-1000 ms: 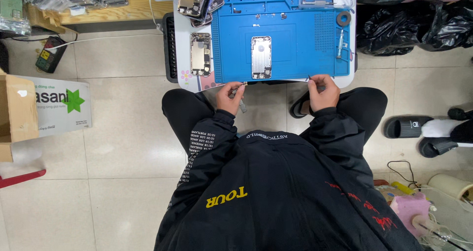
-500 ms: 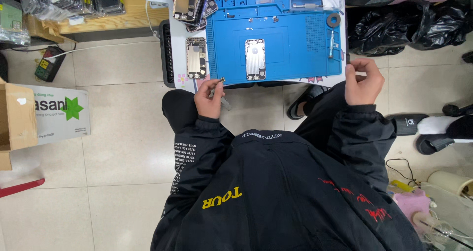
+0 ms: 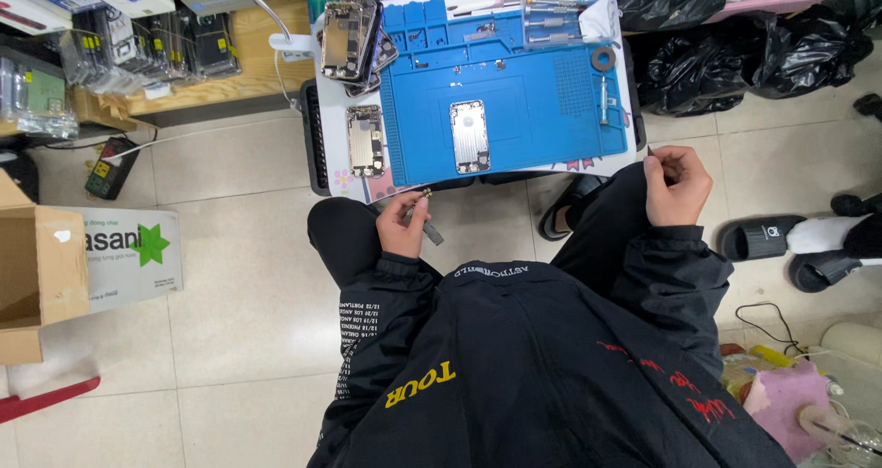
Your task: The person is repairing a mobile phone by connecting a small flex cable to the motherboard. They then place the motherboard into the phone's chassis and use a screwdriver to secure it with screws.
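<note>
left hand (image 3: 401,229) grips thin tool (image 3: 424,220), light, stiff, hold at handle | right hand (image 3: 677,185) pinches something tiny, cannot tell what

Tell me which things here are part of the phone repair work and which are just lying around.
In the work:
left hand holding a small grey tool
right hand pinching something too small to tell
silver phone shell on the blue mat
opened phone beside the mat

Lying about:
cardboard box
black bags
slippers
bagged parts on the wooden shelf
</note>
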